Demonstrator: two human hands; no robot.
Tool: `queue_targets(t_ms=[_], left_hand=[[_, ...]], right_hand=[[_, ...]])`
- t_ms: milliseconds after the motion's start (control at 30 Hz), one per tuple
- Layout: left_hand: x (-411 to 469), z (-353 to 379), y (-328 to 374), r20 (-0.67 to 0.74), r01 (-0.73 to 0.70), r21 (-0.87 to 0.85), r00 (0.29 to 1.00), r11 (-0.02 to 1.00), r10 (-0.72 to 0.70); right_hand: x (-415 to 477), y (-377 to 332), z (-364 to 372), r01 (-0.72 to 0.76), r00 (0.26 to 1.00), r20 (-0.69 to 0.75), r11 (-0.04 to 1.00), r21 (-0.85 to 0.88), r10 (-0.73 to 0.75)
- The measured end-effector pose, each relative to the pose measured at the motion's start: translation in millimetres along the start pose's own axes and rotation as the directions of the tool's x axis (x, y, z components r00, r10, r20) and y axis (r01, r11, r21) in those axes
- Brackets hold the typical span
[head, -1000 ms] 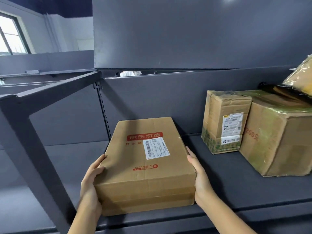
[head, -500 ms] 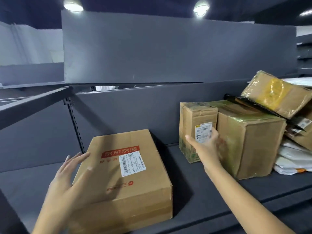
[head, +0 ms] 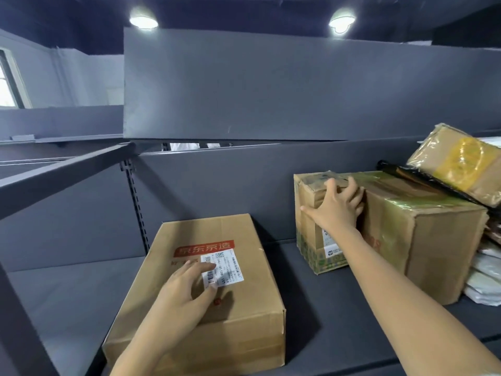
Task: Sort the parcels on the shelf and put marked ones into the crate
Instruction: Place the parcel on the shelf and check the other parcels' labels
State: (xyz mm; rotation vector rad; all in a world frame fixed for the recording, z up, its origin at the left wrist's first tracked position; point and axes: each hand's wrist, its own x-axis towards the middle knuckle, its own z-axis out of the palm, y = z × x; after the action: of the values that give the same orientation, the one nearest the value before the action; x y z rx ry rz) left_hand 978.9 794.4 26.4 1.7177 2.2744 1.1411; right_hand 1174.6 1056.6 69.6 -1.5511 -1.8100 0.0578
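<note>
Curled over the top front edge of the small upright brown cardboard parcel [head: 307, 234], the right hand [head: 339, 210] grips it, thumb spread across its face; the left hand [head: 187, 289] lies relaxed and holds nothing, fingers on the white paper label [head: 230, 267] of the flat rectangular brown cardboard box [head: 235, 232] with red print. That flat box rests on the matte dark grey metal shelf [head: 67, 294]. The small parcel, crumpled and taped, stands to its right and further back, touching the large cardboard box wrapped in glossy greenish tape [head: 433, 240]. Further right of the flat box a tilted yellow-taped parcel [head: 461, 164] leans on a flat black plastic packet [head: 398, 172], above white plastic mailers [head: 485, 283]. The right forearm hides part of the small parcel's own label. Half a second ago the right hand was spread open before that label, and the left hovered at the flat box's left side
</note>
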Motion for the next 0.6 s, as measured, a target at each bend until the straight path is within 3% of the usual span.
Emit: queue_targets(t_ms=[133, 367, 500, 600], left_hand=[[2, -1, -1, 0.005, -0.003, 0.011, 1.000, 1.000, 0.003], [9, 2, 3, 0.005, -0.031, -0.019, 1.000, 0.999, 0.031], [17, 1, 13, -0.020, 0.000, -0.233, 1.000, 0.972, -0.005], [28, -2, 28, -0.037, -0.019, -0.287, 0.999, 0.958, 0.008]], right_hand=[[-1, 5, 2, 0.038, 0.997, -0.067, 0.999, 0.002, -0.038], [-19, -14, -19, 0.150, 0.953, -0.294, 0.962, 0.228, -0.079], [-25, -51, -70, 0.198, 0.925, -0.378, 0.886, 0.419, -0.028], [-28, -77, -113, 0.218, 0.934, -0.358, 0.787, 0.578, 0.004]])
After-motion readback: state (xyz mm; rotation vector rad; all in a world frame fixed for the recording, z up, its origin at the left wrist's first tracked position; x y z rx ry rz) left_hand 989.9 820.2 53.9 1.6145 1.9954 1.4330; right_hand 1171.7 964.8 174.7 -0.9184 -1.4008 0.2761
